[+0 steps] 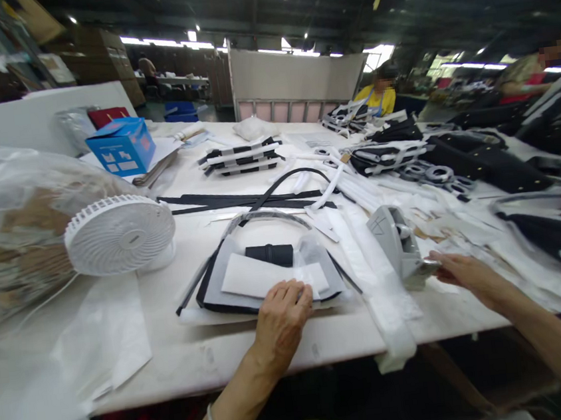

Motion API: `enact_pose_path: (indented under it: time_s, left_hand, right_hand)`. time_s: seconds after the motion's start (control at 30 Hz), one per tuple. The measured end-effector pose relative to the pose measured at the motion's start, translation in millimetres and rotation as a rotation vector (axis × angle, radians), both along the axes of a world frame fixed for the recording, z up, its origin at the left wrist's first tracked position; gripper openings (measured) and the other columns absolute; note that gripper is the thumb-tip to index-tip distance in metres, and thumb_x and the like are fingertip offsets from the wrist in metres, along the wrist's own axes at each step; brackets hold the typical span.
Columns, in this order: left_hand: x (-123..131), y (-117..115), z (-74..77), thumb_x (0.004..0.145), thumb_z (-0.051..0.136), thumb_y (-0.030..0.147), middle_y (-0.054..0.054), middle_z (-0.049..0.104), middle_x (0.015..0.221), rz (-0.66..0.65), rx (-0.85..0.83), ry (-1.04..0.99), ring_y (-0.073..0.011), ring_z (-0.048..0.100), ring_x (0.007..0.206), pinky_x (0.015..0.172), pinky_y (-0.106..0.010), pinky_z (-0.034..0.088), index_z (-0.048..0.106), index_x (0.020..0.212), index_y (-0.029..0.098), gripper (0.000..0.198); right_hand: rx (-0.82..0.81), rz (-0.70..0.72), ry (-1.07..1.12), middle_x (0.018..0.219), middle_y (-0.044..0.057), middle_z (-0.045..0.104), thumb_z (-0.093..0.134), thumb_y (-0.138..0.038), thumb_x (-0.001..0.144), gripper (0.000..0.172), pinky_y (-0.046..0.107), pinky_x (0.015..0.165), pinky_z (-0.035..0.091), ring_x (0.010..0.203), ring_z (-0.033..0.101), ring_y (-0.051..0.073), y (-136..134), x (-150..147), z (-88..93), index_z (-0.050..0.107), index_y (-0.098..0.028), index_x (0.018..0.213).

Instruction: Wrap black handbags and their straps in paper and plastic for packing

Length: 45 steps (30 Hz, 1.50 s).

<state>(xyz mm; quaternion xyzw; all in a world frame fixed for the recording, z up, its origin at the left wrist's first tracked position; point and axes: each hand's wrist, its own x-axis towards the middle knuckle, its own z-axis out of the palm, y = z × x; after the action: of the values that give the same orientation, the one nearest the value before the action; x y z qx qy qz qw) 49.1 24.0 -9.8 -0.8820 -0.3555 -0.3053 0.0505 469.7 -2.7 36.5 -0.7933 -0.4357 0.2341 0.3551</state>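
Observation:
A dark handbag (209, 291) wrapped in translucent white packing lies on the table, its handle arched away from me. On top of it are a folded white sheet (247, 277) and a short black roll-shaped piece (275, 256). My left hand (284, 313) rests at the bag's near edge, its fingers curled and pressing down on the white sheet. To the right stands a grey tape dispenser (386, 239). At its near end my right hand (460, 274) pinches what looks like clear tape (429, 263) between thumb and fingers.
A white fan (120, 233) stands left, beside a large clear plastic bag (16, 224). Behind are a blue box (123, 146), black strips (219, 202) and a bundle of strips (242, 155). Plastic sleeves (366, 261) overhang the near edge. Dark bags (490, 158) and co-workers are right.

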Motion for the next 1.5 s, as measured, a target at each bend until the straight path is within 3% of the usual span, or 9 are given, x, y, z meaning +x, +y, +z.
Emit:
enact_pose_path:
  time_s: [0.1, 0.33, 0.53, 0.7, 0.87, 1.03, 1.3, 1.37, 1.5]
  left_hand:
    - [-1, 0, 1.2, 0.087, 0.065, 0.018, -0.006, 0.068, 0.113, -0.009, 0.019, 0.001, -0.0247, 0.064, 0.105, 0.096, -0.041, 0.050, 0.057, 0.118, 0.019, 0.033]
    - [-1, 3, -0.2, 0.088, 0.062, 0.016, -0.006, 0.070, 0.111, -0.011, 0.068, -0.005, -0.0251, 0.065, 0.103, 0.094, -0.042, 0.051, 0.058, 0.118, 0.019, 0.030]
    - [-1, 3, 1.5, 0.090, 0.059, 0.015, -0.006, 0.070, 0.112, -0.004, 0.068, 0.003, -0.0233, 0.066, 0.103, 0.094, -0.040, 0.051, 0.060, 0.117, 0.019, 0.028]
    - [-2, 3, 2.6, 0.090, 0.058, 0.015, -0.006, 0.070, 0.112, -0.002, 0.060, 0.001, -0.0230, 0.066, 0.104, 0.095, -0.040, 0.052, 0.061, 0.116, 0.020, 0.027]
    - [-2, 2, 1.2, 0.089, 0.060, 0.016, -0.007, 0.069, 0.112, 0.001, 0.044, 0.000, -0.0243, 0.065, 0.104, 0.095, -0.041, 0.052, 0.058, 0.118, 0.020, 0.030]
    - [-1, -1, 4.5, 0.087, 0.064, 0.017, -0.007, 0.068, 0.112, 0.006, -0.028, -0.001, -0.0225, 0.064, 0.105, 0.097, -0.041, 0.051, 0.056, 0.116, 0.021, 0.031]
    - [3, -3, 2.0, 0.088, 0.063, 0.018, -0.006, 0.067, 0.106, 0.037, -0.008, -0.031, -0.0214, 0.063, 0.104, 0.096, -0.039, 0.049, 0.055, 0.113, 0.019, 0.026]
    - [3, -2, 1.7, 0.090, 0.059, 0.018, -0.006, 0.067, 0.104, 0.035, 0.000, -0.031, -0.0205, 0.063, 0.102, 0.096, -0.038, 0.049, 0.055, 0.113, 0.018, 0.023]
    - [4, -2, 0.9, 0.089, 0.060, 0.016, -0.006, 0.066, 0.103, 0.048, 0.013, -0.016, -0.0203, 0.062, 0.100, 0.095, -0.037, 0.049, 0.056, 0.112, 0.017, 0.023]
  right_hand:
    - [-0.010, -0.113, 0.315, 0.084, 0.009, 0.073, 0.064, -0.056, 0.072, 0.036, 0.033, 0.076, 0.057, 0.077, 0.067, 0.022, 6, 3, -14.5, 0.072, -0.021, 0.076]
    - [-0.073, -0.126, 0.246, 0.077, 0.007, 0.072, 0.069, -0.048, 0.070, 0.031, 0.026, 0.062, 0.049, 0.074, 0.064, 0.018, 28, -20, 8.9, 0.072, -0.017, 0.069]
    - [0.112, -0.172, 0.414, 0.063, 0.002, 0.066, 0.076, -0.034, 0.060, 0.020, 0.022, 0.053, 0.046, 0.055, 0.057, 0.012, 36, -34, 23.1, 0.065, -0.017, 0.062]
    - [0.358, -0.253, 0.551, 0.062, -0.004, 0.058, 0.081, -0.029, 0.057, 0.025, 0.016, 0.042, 0.039, 0.046, 0.044, 0.004, 14, -41, 43.1, 0.061, -0.017, 0.066]
    - [0.275, -0.356, 0.796, 0.056, -0.005, 0.054, 0.082, -0.021, 0.054, 0.028, 0.017, 0.041, 0.042, 0.042, 0.041, 0.004, -25, -62, 16.8, 0.057, -0.016, 0.065]
    - [0.182, -0.396, 0.829, 0.056, -0.005, 0.052, 0.077, -0.020, 0.055, 0.027, 0.023, 0.046, 0.048, 0.041, 0.041, 0.006, -33, -63, -10.7, 0.054, -0.021, 0.068]
    - [-0.207, -0.070, 0.198, 0.050, 0.001, 0.047, 0.070, -0.055, 0.059, 0.036, 0.034, 0.046, 0.044, 0.045, 0.044, 0.017, -52, -41, -27.2, 0.052, -0.026, 0.050]
    - [-0.224, 0.099, 0.109, 0.056, 0.003, 0.053, 0.068, -0.059, 0.063, 0.036, 0.033, 0.052, 0.046, 0.052, 0.049, 0.019, -45, -59, -8.7, 0.059, -0.024, 0.056]
    - [-0.273, 0.604, 0.036, 0.066, 0.002, 0.058, 0.063, -0.052, 0.076, 0.032, 0.026, 0.057, 0.043, 0.063, 0.051, 0.017, -2, -133, 55.1, 0.064, -0.021, 0.069]
